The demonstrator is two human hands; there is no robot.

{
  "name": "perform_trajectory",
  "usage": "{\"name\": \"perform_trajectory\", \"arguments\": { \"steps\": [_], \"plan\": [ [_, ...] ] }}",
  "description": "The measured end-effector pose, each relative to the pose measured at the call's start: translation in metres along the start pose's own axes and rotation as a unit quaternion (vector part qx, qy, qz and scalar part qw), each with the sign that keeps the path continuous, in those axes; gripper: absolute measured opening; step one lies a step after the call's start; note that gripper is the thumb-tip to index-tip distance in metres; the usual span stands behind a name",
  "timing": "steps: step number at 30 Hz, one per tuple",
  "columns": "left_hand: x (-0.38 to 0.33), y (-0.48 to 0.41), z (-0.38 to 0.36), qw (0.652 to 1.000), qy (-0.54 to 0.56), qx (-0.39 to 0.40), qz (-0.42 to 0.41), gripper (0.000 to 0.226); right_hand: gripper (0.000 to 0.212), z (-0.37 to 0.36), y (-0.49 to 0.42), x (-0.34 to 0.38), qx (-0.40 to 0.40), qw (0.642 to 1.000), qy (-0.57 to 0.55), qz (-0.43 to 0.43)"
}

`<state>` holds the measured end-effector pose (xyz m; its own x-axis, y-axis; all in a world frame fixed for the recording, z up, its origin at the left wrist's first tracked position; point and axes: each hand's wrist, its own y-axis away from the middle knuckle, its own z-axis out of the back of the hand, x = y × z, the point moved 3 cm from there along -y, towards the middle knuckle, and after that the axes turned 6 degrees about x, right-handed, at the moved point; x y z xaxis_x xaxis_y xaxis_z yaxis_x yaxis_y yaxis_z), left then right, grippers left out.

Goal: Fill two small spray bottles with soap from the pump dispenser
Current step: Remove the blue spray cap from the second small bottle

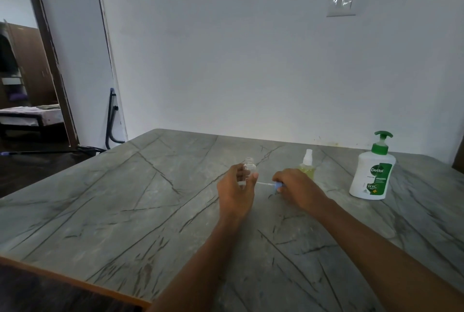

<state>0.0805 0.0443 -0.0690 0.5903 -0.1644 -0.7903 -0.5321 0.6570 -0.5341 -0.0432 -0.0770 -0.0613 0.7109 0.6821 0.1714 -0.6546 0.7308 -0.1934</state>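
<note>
My left hand point(234, 190) grips a small clear spray bottle point(249, 167) that stands upright on the table with its neck uncapped; it looks empty. Just to its right, my right hand point(295, 186) holds that bottle's blue spray cap point(277, 185) low over the table, its thin white tube pointing left toward the bottle. Behind my right hand stands a second small spray bottle point(306, 165) with its white spray top on and yellowish liquid inside. The white pump dispenser point(371, 175) with a green pump stands further right, apart from both hands.
The grey marble-patterned table point(125, 201) runs up to a white wall, with an orange front edge at the lower left. A doorway and a dark metal frame lie off to the left. A switch plate point(342, 1) is on the wall.
</note>
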Motion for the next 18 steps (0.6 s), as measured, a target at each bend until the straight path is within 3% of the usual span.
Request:
{"name": "perform_trajectory", "arguments": {
  "steps": [5, 8, 11, 13, 18],
  "plan": [
    [0.002, 0.000, 0.001, 1.000, 0.007, 0.000, -0.010, 0.040, 0.014, 0.016, 0.035, 0.001, -0.081, 0.979, -0.088, 0.164],
    [0.002, -0.001, 0.002, 1.000, 0.021, 0.001, -0.007, 0.039, 0.011, 0.032, 0.064, -0.020, -0.070, 0.975, -0.102, 0.186],
    [0.001, 0.000, 0.002, 0.999, 0.032, 0.003, -0.004, 0.041, 0.002, 0.049, 0.088, -0.059, -0.077, 0.985, -0.078, 0.136],
    [0.000, 0.000, 0.003, 1.000, 0.029, 0.006, -0.004, 0.042, 0.011, 0.058, 0.101, -0.086, -0.105, 0.989, -0.057, 0.084],
    [-0.002, 0.002, 0.002, 1.000, 0.017, 0.011, -0.002, 0.042, 0.005, 0.056, 0.108, -0.130, -0.112, 0.984, 0.046, -0.131]
  ]
}}
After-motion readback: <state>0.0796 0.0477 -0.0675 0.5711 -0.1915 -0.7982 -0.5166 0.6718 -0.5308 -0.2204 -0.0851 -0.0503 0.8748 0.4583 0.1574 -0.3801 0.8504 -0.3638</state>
